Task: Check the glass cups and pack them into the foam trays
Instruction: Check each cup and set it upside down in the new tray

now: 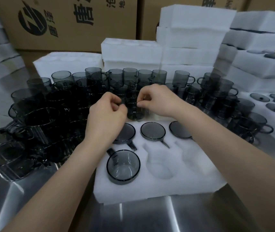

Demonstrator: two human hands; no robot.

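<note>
A white foam tray (180, 190) lies on the steel table in front of me. Its far row holds three smoky grey glass cups, the middle one (153, 131) rim up. A fourth cup (123, 166) sits in the near left pocket; the two other near pockets (161, 166) hold nothing. Just beyond the tray, a stack of grey cups (135, 107) stands upright between my hands. My left hand (107, 113) has its fingers curled against the stack's left side. From the right, my right hand (155, 100) pinches the stack near its top.
Many loose grey cups (49, 118) crowd the table left and behind; more stand at right (223, 97). Stacks of white foam trays (192, 39) rise at the back, with cardboard boxes (66, 22) behind. A foam tray of glass lids (273, 104) lies far right.
</note>
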